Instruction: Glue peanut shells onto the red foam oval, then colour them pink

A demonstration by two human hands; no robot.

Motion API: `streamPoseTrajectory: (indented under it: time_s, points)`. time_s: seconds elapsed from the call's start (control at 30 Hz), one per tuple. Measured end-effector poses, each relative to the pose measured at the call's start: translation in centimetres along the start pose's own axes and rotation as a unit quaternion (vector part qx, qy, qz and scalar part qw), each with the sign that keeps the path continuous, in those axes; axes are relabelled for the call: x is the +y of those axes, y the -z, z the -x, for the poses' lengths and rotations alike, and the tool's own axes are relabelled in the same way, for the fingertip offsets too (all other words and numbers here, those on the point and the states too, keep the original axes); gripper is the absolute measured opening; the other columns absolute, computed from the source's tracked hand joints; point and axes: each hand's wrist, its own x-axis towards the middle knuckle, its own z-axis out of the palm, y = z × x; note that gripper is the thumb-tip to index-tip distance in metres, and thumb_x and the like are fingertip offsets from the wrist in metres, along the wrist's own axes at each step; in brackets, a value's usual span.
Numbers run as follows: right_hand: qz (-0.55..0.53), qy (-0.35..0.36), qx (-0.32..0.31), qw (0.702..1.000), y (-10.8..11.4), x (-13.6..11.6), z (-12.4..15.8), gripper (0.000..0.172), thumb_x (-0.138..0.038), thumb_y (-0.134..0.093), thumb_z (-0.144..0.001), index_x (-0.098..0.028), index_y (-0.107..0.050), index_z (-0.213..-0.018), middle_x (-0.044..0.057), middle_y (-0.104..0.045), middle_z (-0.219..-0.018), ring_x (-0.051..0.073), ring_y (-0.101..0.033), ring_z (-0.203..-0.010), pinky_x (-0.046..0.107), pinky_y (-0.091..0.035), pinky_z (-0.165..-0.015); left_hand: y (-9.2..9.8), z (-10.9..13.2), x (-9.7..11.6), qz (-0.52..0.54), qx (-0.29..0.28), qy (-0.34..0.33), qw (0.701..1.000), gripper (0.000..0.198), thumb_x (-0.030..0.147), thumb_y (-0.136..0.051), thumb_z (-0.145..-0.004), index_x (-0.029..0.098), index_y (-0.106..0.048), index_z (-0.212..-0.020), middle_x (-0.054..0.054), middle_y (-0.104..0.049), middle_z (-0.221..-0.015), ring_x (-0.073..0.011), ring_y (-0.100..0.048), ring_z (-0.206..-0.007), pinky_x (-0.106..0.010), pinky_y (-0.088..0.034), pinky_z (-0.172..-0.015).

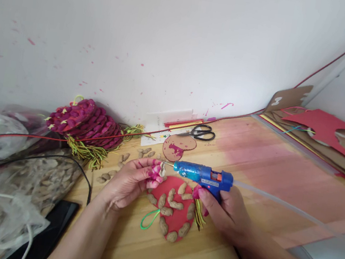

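Observation:
My left hand (139, 176), its fingertips stained pink, pinches a peanut shell (162, 169) with the pale hollow side showing. A blue hot glue gun (201, 175) is gripped in my right hand (225, 211); its nozzle points left and meets or nearly meets the shell. Below both hands lies a red heart-shaped card (176, 210) with several peanut shells (176, 205) on it, many along its edge. A green cord loop (149, 220) sticks out at its left, and yellow-green fringe (200, 215) shows at its right, partly behind my right hand.
Black-handled scissors (203, 132) and a brown heart cutout (178, 147) lie near the wall. Loose peanut shells (106, 176) are left of my hand. A stack of magenta pieces (87, 123) stands behind bags of shells (56, 172). Red card scraps (324, 128) sit right; a red cord (146, 133) crosses.

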Motion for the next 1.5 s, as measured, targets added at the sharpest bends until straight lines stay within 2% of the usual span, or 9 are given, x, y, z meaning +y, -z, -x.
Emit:
streamPoseTrajectory:
  time_s: [0.33, 0.57, 0.83, 1.5]
  points:
    - [0.007, -0.012, 0.014, 1.000, 0.00, 0.00, -0.02, 0.024, -0.026, -0.053, -0.096, -0.022, -0.058, -0.073, -0.004, -0.054, -0.055, 0.013, -0.051, -0.052, 0.027, -0.038, -0.053, 0.03, -0.07, 0.20, 0.013, 0.007, -0.021, 1.000, 0.035, 0.023, -0.095, -0.056, 0.010, -0.073, -0.080, -0.002, -0.067, -0.064, -0.0085, -0.060, -0.052, -0.017, -0.052, -0.047]
    - [-0.001, 0.023, -0.017, 1.000, -0.10, 0.08, 0.32, 0.025, -0.022, -0.053, -0.093, -0.022, -0.053, -0.069, -0.004, -0.053, -0.056, 0.012, -0.050, -0.052, 0.026, -0.038, -0.053, 0.50, -0.07, 0.46, 0.020, 0.022, -0.056, 0.998, 0.035, 0.021, -0.094, -0.058, 0.011, -0.073, -0.084, 0.000, -0.066, -0.064, -0.0085, -0.061, -0.052, -0.017, -0.053, -0.049]
    - [-0.003, 0.024, -0.037, 0.999, -0.06, 0.00, 0.37, 0.024, -0.022, -0.053, -0.093, -0.022, -0.052, -0.069, -0.004, -0.052, -0.057, 0.012, -0.050, -0.054, 0.026, -0.039, -0.055, 0.40, -0.11, 0.36, 0.012, 0.031, -0.075, 0.997, 0.030, 0.020, -0.092, -0.061, 0.010, -0.074, -0.082, -0.002, -0.067, -0.067, -0.0082, -0.060, -0.052, -0.017, -0.052, -0.048]
    - [0.017, 0.020, -0.032, 0.999, -0.07, 0.18, 0.39, 0.027, -0.023, -0.052, -0.094, -0.023, -0.049, -0.067, -0.005, -0.048, -0.055, 0.012, -0.049, -0.053, 0.026, -0.038, -0.054, 0.50, -0.14, 0.41, 0.014, 0.029, -0.074, 0.997, 0.034, 0.022, -0.093, -0.059, 0.010, -0.075, -0.085, -0.002, -0.068, -0.067, -0.0083, -0.060, -0.053, -0.018, -0.052, -0.049]
